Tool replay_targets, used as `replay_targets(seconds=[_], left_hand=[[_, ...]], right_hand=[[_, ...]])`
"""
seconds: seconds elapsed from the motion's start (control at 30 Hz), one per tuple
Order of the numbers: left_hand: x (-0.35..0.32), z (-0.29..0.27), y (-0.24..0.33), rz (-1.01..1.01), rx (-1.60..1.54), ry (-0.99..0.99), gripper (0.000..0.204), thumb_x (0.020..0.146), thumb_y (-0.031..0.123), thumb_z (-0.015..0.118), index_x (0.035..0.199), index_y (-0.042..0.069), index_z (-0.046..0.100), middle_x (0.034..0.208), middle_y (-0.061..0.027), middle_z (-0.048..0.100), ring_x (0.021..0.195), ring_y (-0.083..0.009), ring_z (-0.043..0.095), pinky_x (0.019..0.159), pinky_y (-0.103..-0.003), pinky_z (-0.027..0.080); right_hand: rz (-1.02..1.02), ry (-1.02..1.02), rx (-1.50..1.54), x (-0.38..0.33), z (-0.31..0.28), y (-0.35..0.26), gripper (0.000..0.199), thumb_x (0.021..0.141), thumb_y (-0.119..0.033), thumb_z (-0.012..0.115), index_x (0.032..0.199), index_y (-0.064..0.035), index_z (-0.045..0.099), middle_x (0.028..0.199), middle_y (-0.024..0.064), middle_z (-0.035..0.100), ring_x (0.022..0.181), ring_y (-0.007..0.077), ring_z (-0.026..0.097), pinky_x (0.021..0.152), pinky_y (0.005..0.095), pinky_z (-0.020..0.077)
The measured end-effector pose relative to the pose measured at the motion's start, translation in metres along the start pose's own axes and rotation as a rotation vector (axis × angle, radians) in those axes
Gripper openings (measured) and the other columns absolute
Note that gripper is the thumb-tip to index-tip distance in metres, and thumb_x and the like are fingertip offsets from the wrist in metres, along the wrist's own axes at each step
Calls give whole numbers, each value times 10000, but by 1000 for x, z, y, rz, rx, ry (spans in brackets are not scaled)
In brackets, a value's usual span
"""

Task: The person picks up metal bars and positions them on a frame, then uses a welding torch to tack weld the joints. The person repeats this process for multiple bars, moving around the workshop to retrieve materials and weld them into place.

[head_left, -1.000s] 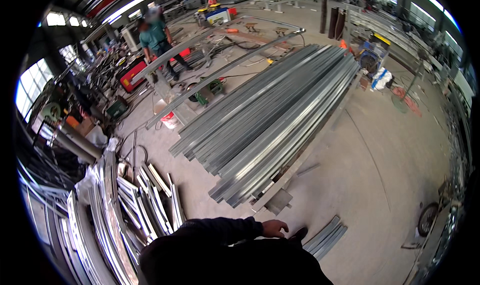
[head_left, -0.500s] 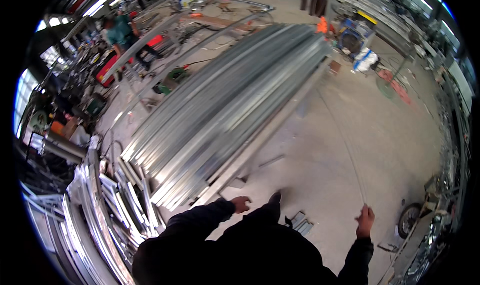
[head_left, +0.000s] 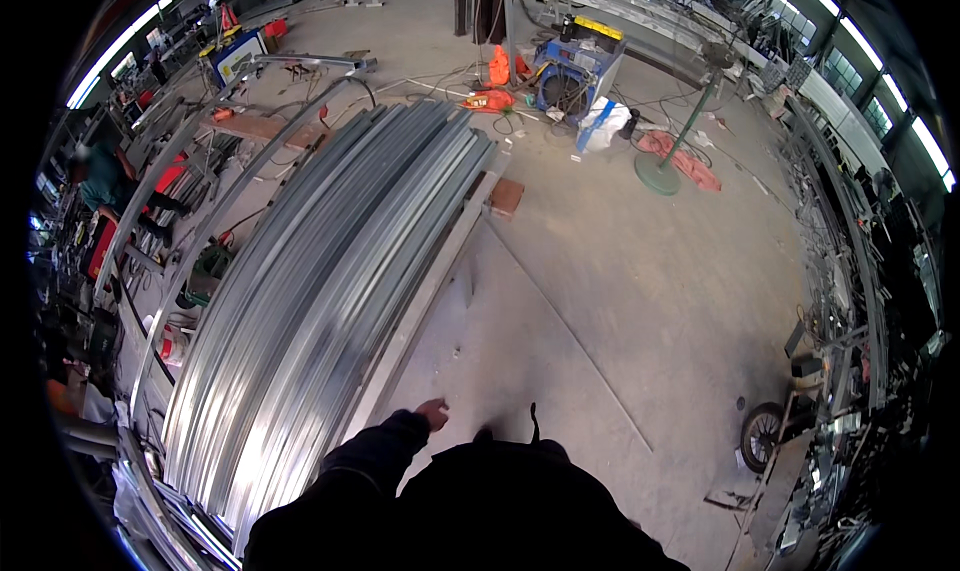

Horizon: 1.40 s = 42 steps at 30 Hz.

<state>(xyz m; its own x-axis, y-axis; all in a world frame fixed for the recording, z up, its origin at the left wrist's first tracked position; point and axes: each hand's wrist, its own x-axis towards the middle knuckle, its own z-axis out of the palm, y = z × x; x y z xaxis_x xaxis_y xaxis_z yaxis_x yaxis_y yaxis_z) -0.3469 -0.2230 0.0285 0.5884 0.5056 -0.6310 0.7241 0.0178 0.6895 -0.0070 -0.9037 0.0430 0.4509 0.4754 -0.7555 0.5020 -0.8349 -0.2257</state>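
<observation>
My left hand (head_left: 433,414) hangs at the lower middle, beside the near end of a large stack of long silver metal profiles (head_left: 330,271). Its fingers look loosely stretched and hold nothing; the hand seems apart from the stack. A pale beam (head_left: 425,296) runs under the stack's right side and is the thing nearest to that hand. My right hand is out of view.
A long thin rod (head_left: 570,336) lies on the floor to the right. Farther off stand a blue machine (head_left: 575,76), a white sack (head_left: 604,126) and a green round-based stand (head_left: 657,174). A spoked wheel (head_left: 763,437) is at right. Another person (head_left: 105,181) bends at far left.
The view has swung right and moved forward along the stack, which now sits farther left. My right hand has left the view. My left hand still hangs beside the stack.
</observation>
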Motion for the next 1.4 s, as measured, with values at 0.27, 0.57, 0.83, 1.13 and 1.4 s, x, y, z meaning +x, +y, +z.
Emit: replay_targets(seconds=[0.27, 0.57, 0.83, 1.13, 1.4], left_hand=[[293, -112, 325, 302, 181, 98, 450, 884, 171, 628, 1314, 41, 657, 977, -172, 753, 877, -287, 738, 806, -411, 586], [474, -170, 475, 164, -5, 76, 461, 896, 243, 681, 1300, 20, 687, 1171, -194, 748, 1059, -300, 720, 966, -390, 562], [580, -307, 611, 206, -477, 234, 476, 952, 251, 674, 1370, 26, 634, 1161, -157, 747, 1059, -264, 712, 947, -383, 559], [745, -531, 771, 369, -527, 543, 397, 978, 236, 651, 1326, 43, 645, 1150, -170, 736, 1067, -305, 716, 949, -399, 554], [860, -689, 720, 149, -760, 844, 428, 967, 212, 668, 1342, 7, 638, 1127, -142, 745, 1032, -239, 720, 935, -381, 564]], right_hand=[[372, 10, 539, 184, -208, -127, 445, 675, -294, 886, 1039, -84, 737, 1128, 177, 740, 1073, 382, 696, 872, 492, 566], [-302, 355, 430, 596, -717, -267, 281, 901, -195, 659, 1132, -51, 725, 1040, 96, 683, 945, 267, 667, 715, 453, 615], [-731, 309, 737, 761, -1112, -735, 189, 968, -107, 547, 1002, -60, 727, 891, -4, 637, 722, 93, 573, 588, 297, 538], [-424, 102, 120, 992, -1151, -727, 238, 894, -227, 656, 977, -42, 781, 854, 133, 734, 719, 227, 691, 629, 418, 596], [-352, -125, -164, 1174, -1217, -914, 234, 899, -256, 673, 1002, -65, 761, 929, 147, 726, 820, 276, 701, 713, 440, 596]])
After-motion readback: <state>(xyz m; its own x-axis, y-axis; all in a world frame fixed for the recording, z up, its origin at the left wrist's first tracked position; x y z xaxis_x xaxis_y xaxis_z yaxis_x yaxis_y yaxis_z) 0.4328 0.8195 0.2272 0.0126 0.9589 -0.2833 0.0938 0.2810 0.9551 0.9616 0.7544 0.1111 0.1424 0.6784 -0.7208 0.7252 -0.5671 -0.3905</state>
